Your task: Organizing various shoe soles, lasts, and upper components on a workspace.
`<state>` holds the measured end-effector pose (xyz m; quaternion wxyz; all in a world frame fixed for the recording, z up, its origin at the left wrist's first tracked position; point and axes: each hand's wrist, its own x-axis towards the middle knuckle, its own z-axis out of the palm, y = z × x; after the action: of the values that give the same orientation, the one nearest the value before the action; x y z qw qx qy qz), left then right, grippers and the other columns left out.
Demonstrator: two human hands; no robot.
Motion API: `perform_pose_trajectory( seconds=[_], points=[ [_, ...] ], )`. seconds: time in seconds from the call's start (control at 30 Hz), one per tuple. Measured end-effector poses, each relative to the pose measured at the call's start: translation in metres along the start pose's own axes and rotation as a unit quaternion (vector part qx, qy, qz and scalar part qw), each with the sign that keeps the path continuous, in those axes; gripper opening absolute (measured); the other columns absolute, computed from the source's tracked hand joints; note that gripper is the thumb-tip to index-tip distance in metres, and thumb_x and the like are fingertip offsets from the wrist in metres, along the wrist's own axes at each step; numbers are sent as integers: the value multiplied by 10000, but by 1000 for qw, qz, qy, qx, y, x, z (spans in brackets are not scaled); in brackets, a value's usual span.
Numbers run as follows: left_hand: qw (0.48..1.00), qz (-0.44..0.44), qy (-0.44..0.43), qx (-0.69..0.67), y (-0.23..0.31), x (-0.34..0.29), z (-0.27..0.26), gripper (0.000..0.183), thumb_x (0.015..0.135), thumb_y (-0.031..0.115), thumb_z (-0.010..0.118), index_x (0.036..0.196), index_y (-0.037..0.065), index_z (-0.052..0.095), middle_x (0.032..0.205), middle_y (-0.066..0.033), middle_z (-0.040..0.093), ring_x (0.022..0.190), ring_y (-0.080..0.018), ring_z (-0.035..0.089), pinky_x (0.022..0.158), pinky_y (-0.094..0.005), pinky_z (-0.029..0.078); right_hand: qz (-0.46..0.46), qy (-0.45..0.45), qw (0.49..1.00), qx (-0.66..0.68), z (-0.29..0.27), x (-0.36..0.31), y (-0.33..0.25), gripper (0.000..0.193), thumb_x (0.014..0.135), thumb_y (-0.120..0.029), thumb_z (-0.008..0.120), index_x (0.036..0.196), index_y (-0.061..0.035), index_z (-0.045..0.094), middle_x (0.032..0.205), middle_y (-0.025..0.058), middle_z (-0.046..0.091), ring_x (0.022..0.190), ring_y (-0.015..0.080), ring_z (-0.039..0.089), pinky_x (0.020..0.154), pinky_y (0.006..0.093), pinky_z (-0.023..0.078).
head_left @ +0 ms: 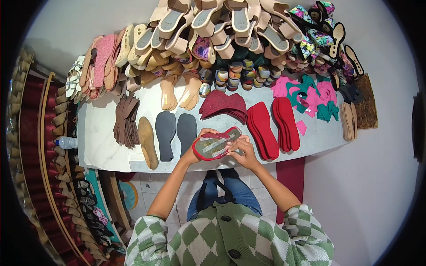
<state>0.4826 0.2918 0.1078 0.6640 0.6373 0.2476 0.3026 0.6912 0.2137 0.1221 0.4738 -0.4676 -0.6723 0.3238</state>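
Observation:
My left hand (198, 141) grips a red-edged shoe insole (212, 147) above the table's front edge. Its grey underside faces up and carries pale tape-like strips. At the insole's right part, the fingers of my right hand (242, 150) are pinched together against it; whether they hold a strip or the edge is hidden. Just beyond lies a fanned stack of dark red shoe uppers (223, 105). Two stacks of red insoles (262, 131) lie to the right. On the left are two grey soles (166, 135) and a tan wooden-looking sole form (145, 142).
Heeled sandals (239, 20) are piled high along the table's back. Pink and green scraps (310, 95) lie at the right, brown strap pieces (126, 119) at the left. Racks of shoe lasts (62, 133) stand left of the table, near a plastic bottle (66, 142).

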Motion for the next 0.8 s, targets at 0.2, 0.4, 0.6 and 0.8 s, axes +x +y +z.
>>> perform_pose_trajectory(
  seconds=[0.2, 0.4, 0.6, 0.8],
  points=[
    [996, -2, -2, 93, 33, 7, -1, 566, 664, 66, 742, 1144, 84, 443, 1172, -86, 539, 1071, -222, 551, 910, -312, 431, 18, 36, 999, -28, -4, -5, 8, 120, 728, -137, 698, 736, -76, 595, 778, 31, 652, 816, 156, 613, 870, 332, 286],
    [983, 25, -60, 172, 33, 19, -13, 446, 660, 43, 738, 1026, 76, 486, 1193, -118, 531, 1062, -283, 561, 883, -348, 456, 33, 33, 998, 35, -15, -2, 11, 134, 736, -127, 697, 752, -69, 576, 825, 40, 665, 856, 169, 623, 851, 329, 314],
    [979, 78, -45, 183, 36, 23, -2, 433, 643, 52, 754, 978, 78, 481, 1210, -125, 500, 1091, -281, 530, 891, -354, 439, 41, 59, 995, 66, -18, -4, 14, 144, 734, -121, 701, 750, -65, 569, 820, 50, 660, 837, 174, 620, 829, 313, 328],
    [989, 44, -101, 101, 36, 27, -11, 440, 650, 75, 764, 949, 65, 442, 1165, -149, 534, 1074, -265, 544, 900, -335, 430, 21, 60, 997, 50, -13, -5, 11, 154, 728, -130, 711, 759, -68, 574, 804, 36, 655, 822, 165, 618, 827, 309, 329]
  ],
)
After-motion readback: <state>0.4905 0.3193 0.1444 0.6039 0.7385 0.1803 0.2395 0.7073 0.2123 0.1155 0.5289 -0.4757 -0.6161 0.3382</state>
